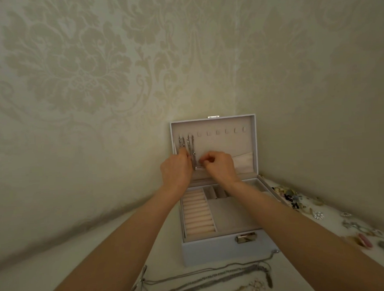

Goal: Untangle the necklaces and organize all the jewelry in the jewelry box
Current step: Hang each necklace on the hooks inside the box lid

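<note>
While the right hand (219,166) is pinching the lower end of the hung chains (191,149), the left hand (176,168) is curling against them; whether it is gripping cannot be told. Both are working inside the raised lid (228,148) of the jewelry box (212,252), so hanging is under way. Tangled necklaces (213,279) are lying on the worktop (169,259), likely calling next for careful two-handed separation.

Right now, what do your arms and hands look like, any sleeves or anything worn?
The left forearm and right forearm are bare to the frame edge, no sleeves. The left hand and right hand show no watch, bracelet or glove; rings too blurred to judge.
</note>
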Action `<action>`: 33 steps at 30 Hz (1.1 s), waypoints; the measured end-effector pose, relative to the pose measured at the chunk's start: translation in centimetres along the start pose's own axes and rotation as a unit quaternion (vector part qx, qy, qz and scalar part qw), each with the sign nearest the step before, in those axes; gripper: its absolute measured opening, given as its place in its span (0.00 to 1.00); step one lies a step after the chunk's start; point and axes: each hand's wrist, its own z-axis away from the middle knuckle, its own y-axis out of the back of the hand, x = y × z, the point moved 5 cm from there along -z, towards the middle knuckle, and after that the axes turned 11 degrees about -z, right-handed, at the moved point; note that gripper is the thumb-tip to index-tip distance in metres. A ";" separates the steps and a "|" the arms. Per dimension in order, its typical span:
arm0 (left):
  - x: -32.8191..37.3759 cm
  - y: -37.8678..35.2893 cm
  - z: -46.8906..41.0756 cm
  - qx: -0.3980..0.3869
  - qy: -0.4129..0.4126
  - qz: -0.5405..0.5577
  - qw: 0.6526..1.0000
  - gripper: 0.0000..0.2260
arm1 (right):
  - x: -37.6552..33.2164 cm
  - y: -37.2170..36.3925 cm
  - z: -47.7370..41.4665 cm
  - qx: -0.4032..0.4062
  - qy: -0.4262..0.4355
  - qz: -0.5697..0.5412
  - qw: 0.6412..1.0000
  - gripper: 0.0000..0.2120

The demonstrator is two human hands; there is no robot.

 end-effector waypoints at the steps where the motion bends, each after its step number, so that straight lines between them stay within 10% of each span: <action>1: 0.0 -0.1 0.2 -0.008 -0.002 -0.006 1.000 0.09 | 0.2 -0.2 0.2 -0.020 0.001 0.019 1.000 0.11; 33: 2.6 7.6 15.1 -0.189 -0.201 0.092 0.957 0.07 | -4.5 4.2 13.5 -0.183 0.085 0.116 0.973 0.07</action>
